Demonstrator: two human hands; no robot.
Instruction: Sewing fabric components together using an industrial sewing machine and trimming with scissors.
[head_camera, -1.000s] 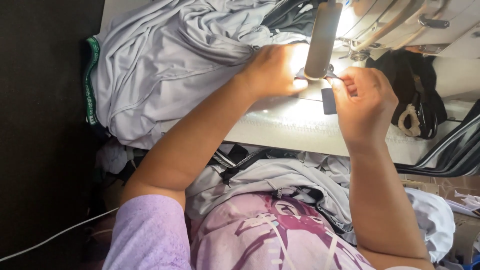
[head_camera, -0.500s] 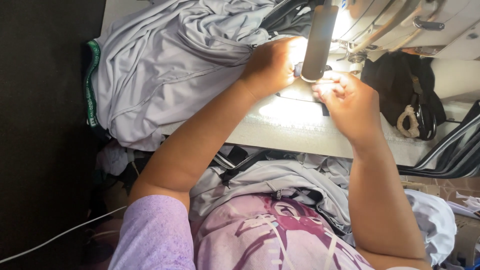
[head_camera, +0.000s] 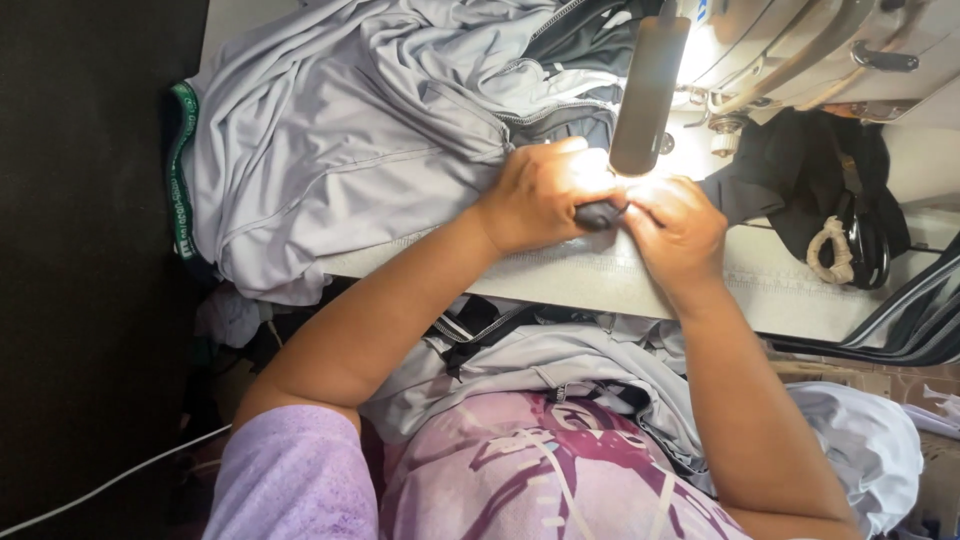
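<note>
The dark strip of fabric (head_camera: 598, 214) sits pinched between my two hands on the sewing table, right under the bright lamp glare and just near of the machine's grey cylindrical post (head_camera: 648, 90).

Starting at the far left, I see the green-edged band (head_camera: 180, 170) of a garment hanging at the table's side, and beside it the big heap of grey garments (head_camera: 340, 150) spreading across the left half of the white table (head_camera: 560, 275). My left hand (head_camera: 540, 195) comes in over the near edge of that heap, fingers curled shut around the left end of the dark strip, so the strip pokes out from its right side. My right hand (head_camera: 675, 230) meets it there, fingertips closed narrowly on the strip's right end; the two hands touch around it, and most of the strip is hidden by them.

Farther right, a black cloth (head_camera: 800, 190) lies on the table below the sewing machine head (head_camera: 830, 50), with black scissors (head_camera: 868, 250) and a loop of pale cord (head_camera: 828, 250) resting on it. More grey fabric (head_camera: 560, 360) is bunched in my lap, near of the table edge.
</note>
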